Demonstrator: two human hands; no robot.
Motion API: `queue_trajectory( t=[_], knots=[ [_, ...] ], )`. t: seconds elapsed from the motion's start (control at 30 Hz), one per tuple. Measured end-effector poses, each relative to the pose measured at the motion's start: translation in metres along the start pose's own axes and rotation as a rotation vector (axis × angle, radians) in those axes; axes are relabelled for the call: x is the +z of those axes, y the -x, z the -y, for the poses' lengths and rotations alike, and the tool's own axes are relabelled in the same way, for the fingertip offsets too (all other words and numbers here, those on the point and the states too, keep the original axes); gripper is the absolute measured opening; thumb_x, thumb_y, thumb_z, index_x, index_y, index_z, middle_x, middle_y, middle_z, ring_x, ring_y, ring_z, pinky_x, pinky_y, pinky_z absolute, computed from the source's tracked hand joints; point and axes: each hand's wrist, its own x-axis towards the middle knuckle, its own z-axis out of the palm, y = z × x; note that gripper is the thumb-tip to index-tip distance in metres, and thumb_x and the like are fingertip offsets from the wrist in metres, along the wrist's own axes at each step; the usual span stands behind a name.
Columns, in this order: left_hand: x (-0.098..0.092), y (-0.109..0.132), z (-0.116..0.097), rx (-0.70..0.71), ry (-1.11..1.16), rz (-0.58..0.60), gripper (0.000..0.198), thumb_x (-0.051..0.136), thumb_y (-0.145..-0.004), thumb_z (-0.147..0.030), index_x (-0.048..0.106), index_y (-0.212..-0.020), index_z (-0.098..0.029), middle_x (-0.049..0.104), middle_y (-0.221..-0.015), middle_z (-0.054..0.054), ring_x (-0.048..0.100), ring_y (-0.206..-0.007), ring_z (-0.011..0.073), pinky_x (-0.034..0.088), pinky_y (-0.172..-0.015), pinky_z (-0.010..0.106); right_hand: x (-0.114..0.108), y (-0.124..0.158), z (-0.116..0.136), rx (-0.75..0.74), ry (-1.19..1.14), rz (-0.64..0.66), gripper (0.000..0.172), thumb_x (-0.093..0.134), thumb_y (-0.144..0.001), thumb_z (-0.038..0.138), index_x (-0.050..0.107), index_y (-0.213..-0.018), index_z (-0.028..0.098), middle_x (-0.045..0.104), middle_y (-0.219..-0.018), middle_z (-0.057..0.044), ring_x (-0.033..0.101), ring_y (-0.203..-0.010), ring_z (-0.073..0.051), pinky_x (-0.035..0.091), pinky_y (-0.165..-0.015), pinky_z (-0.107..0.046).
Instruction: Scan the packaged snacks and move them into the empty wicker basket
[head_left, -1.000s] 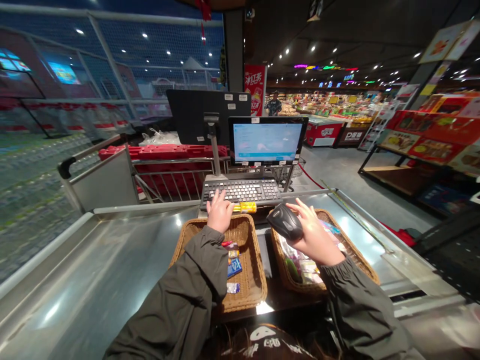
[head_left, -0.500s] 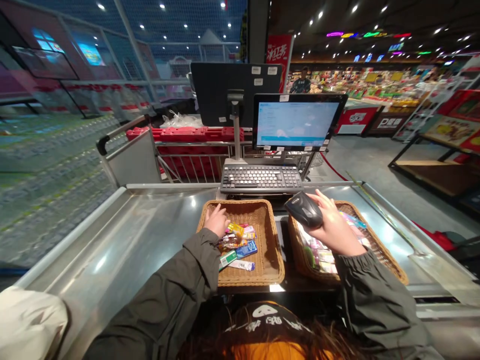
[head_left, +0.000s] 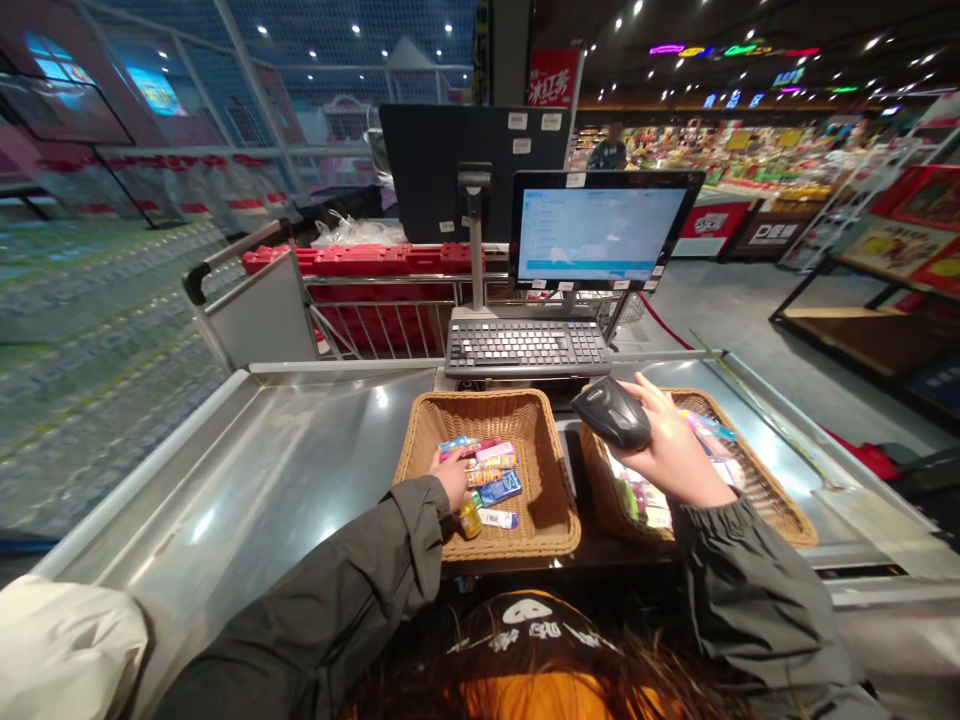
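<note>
- White cloth-like item (head_left: 71, 640): lower L of frame, by metal counter (head_left: 322, 430).
- L hand (head_left: 451, 478): ctr of frame, fingers bent over pkts in L basket (head_left: 566, 515); can't tell if gripped.
- Yellow pkt (head_left: 470, 520): just below L hand; long axis approx. up-down in frame.
- White tube (head_left: 496, 518): near-crosswise, dark-blue end to R.
- Blue box (head_left: 500, 488): above tube, long axis rising slightly to R; print too small to read.
- White print (head_left: 529, 630) on dark cloth, lower ctr: illegible.
- Keyboard (head_left: 529, 345): behind baskets, mid-frame. Above: dark monitor back (head_left: 427, 175), w/ white stickers; red banner (head_left: 553, 80), upper ctr, reads 冰红茶; lit screen (head_left: 600, 235), text too small.
- Black scanner (head_left: 611, 413): R of ctr, above L edge of R basket (head_left: 776, 510); long axis slants down L to R, broad end to upper L. Blocks part of that basket.
- R hand (head_left: 675, 450): closed round scanner's R end, hiding some mixed pkgs (head_left: 709, 435) in R basket.
</note>
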Motion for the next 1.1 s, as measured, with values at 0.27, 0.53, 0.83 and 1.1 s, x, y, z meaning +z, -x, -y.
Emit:
queue_trajectory(
  t=[0.27, 0.53, 0.83, 1.1],
  knots=[
    [-0.022, 0.006, -0.004, 0.021, -0.086, 0.005, 0.024, 0.07, -0.075, -0.032, 0.076, -0.095, -0.02, 0.048, -0.148, 0.015, 0.027, -0.146, 0.0391, 0.011, -0.114, 0.069, -0.011, 0.012, 0.001, 0.072, 0.043, -0.037, 0.052, 0.061, -0.075, 0.029, 0.057, -0.126, 0.021, 0.054, -0.138, -0.013, 0.031, -0.143, -0.041, 0.031, -0.112, -0.065],
    [-0.085, 0.018, -0.032, 0.224, -0.074, -0.285, 0.027, 0.064, -0.083, -0.03, 0.07, -0.108, -0.026, 0.045, -0.151, 0.012, 0.027, -0.147, 0.0366, 0.018, -0.112, 0.071, -0.049, 0.037, -0.027, 0.181, 0.12, -0.168, 0.053, 0.063, -0.075, 0.033, 0.055, -0.126, 0.019, 0.057, -0.134, -0.014, 0.038, -0.14, -0.037, 0.035, -0.113, -0.058],
    [-0.136, -0.027, -0.106, 0.403, -0.042, -0.384, 0.027, 0.068, -0.083, -0.031, 0.07, -0.11, -0.024, 0.046, -0.15, 0.013, 0.029, -0.146, 0.0361, 0.02, -0.113, 0.069, -0.095, 0.072, -0.08, 0.311, 0.205, -0.349, 0.053, 0.066, -0.073, 0.044, 0.059, -0.118, 0.017, 0.061, -0.128, -0.017, 0.042, -0.137, -0.041, 0.038, -0.11, -0.062],
    [-0.135, -0.1, -0.213, 0.566, -0.039, -0.334, 0.032, 0.067, -0.084, -0.035, 0.067, -0.114, -0.022, 0.04, -0.154, 0.015, 0.025, -0.147, 0.037, 0.018, -0.114, 0.07, -0.121, 0.093, -0.121, 0.361, 0.187, -0.357, 0.059, 0.067, -0.071, 0.041, 0.055, -0.124, 0.019, 0.06, -0.13, -0.016, 0.04, -0.139, -0.038, 0.036, -0.112, -0.058]
  ],
)
